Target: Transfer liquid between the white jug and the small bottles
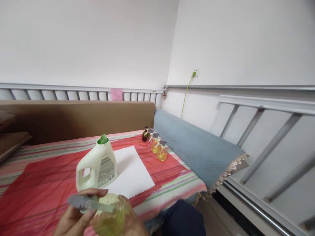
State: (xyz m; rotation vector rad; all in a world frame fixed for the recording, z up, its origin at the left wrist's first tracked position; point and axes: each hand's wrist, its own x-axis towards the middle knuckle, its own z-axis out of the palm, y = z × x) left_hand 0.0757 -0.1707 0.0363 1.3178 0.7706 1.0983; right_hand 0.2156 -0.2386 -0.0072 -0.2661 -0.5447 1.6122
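At the bottom, close to me, is a clear spray bottle (110,221) with yellow-green liquid inside, tilted over to the left. My left hand (78,213) pinches its grey and pale green spray head (85,203) between thumb and fingers. Around the bottle's body, on its right side, my right hand (135,219) is wrapped, its fingers partly hidden. Just beyond my hands stands a large pale green detergent jug (100,167), its neck uncapped with a green spout (103,139) showing. A white sheet with scalloped edges (133,173) lies beside the jug.
Several small bottles stand in a row farther off, including a yellow spray bottle (162,154) and a dark pump bottle (145,135). Red plastic (49,177) covers a striped cloth (177,186). A blue padded cover (192,141) drapes the right side. A brown backrest (86,118) runs along the wall.
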